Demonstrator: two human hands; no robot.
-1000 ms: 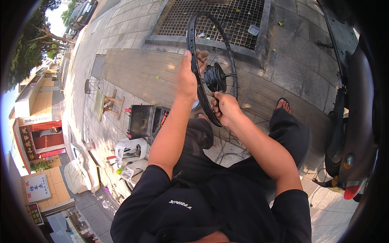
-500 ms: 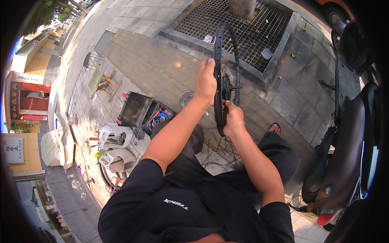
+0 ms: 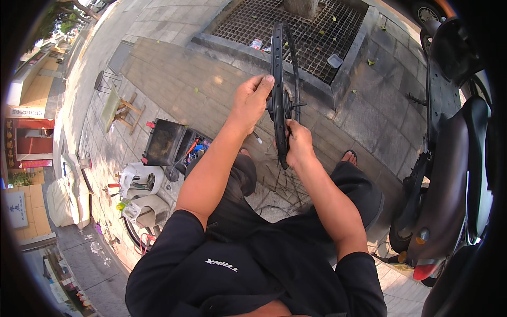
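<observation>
A black bicycle wheel (image 3: pixel 278 58) stands upright before me, its drilled rim seen almost edge-on. Its dark hub and projecting axle (image 3: pixel 299 104) show just right of the near rim side. My right hand (image 3: pixel 299 142) is closed around the lower part of the rim, fingers partly hidden. At the rim's left side, higher up, is my left hand (image 3: pixel 252 103), thumb and forefinger pressed together with the thumb tip against the rim. What they pinch is too small to make out. Loose spokes (image 3: pixel 282 187) lie scattered on the ground between my legs, below the wheel.
An open black toolbox (image 3: pixel 166 142) with tools lies left, near cut-open white containers (image 3: pixel 145 211) and a wooden folding stool (image 3: pixel 124 108). Ahead is a tree pit grate (image 3: pixel 253 24) with a raised border. A parked scooter (image 3: pixel 449 174) stands close on the right.
My left hand has drawn back from lying along the rim to a pinch at its edge. The right hand stays low on the rim. The whole view has shifted slightly.
</observation>
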